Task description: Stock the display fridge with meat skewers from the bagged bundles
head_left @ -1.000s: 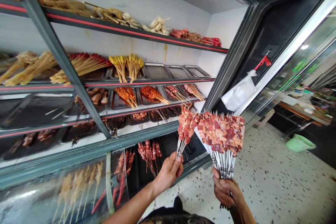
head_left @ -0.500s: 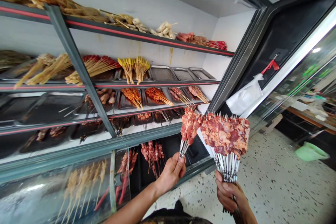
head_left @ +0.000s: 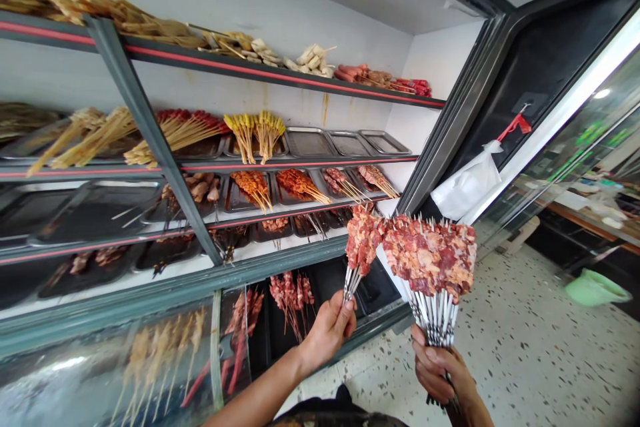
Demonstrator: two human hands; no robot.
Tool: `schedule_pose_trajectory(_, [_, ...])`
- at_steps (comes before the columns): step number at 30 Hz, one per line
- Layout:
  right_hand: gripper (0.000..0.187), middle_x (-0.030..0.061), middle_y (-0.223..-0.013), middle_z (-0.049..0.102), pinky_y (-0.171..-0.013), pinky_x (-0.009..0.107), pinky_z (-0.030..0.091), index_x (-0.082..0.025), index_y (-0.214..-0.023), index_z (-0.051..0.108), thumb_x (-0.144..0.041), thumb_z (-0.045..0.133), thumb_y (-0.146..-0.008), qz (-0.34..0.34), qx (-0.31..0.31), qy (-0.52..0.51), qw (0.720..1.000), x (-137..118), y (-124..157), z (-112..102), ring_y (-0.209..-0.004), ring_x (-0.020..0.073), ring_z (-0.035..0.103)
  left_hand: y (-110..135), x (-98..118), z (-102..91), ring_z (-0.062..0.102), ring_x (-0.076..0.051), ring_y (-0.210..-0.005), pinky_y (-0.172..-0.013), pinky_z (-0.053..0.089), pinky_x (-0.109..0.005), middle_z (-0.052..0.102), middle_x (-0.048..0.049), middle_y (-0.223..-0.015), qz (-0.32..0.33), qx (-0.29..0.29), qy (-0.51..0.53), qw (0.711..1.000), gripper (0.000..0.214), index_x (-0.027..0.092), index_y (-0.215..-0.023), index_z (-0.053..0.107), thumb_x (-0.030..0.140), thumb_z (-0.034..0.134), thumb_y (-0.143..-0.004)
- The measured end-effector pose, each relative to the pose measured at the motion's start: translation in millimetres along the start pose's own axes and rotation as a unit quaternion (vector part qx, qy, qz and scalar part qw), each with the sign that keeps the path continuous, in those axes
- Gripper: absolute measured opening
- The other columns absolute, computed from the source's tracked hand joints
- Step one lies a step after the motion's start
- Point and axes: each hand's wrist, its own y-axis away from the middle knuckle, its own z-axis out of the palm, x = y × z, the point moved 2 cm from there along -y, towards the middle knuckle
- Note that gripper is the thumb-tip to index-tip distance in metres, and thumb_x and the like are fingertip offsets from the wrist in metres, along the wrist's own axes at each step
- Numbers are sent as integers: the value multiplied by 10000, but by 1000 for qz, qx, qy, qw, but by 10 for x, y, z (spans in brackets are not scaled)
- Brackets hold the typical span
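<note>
The left hand [head_left: 327, 330] pinches a small bunch of raw red meat on metal skewers [head_left: 361, 243]; the right hand [head_left: 437, 367] is clenched around a large fan of raw red meat skewers [head_left: 430, 260].

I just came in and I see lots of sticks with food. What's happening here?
A person stands at an open display fridge full of skewers. Their right hand grips a big fan of raw red meat on metal skewers. Their left hand pinches a smaller bunch of the same meat skewers, held just beside the big one. Behind them, steel trays on the shelves hold more skewers; a few trays are bare.
</note>
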Motion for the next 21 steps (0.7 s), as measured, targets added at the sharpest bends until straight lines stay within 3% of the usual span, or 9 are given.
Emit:
schedule_pose_trajectory(8, [232,-140,-546,285,-304,109,225,-218,-905,488,-348,679,-891,-36,-38,-34,998,93,-44,-74,-304,-9,87,-6,-3,-34,345,-79,-451,-470,288,-221,436,80,-525,1,1,-13,1000,468,213,-849,445,654,353,-972])
schedule_pose_trajectory(12, [267,-137,-552,310,-341,110,273,-213,-902,506,-362,725,-865,-5,1,-18,1000,72,-33,-30,-330,-11,107,-1,-17,-58,348,-76,-447,-480,299,-219,442,83,-530,4,-1,-16,1000,446,211,-861,444,628,345,-986])
schedule_pose_trajectory(21, [274,-131,-547,320,-343,130,236,-223,-894,544,-393,750,-836,-3,24,7,1000,38,-9,117,-342,-3,116,28,78,-78,375,-87,-486,-531,334,-228,438,77,-540,42,-1,-63,997,424,215,-848,429,593,315,-1002])
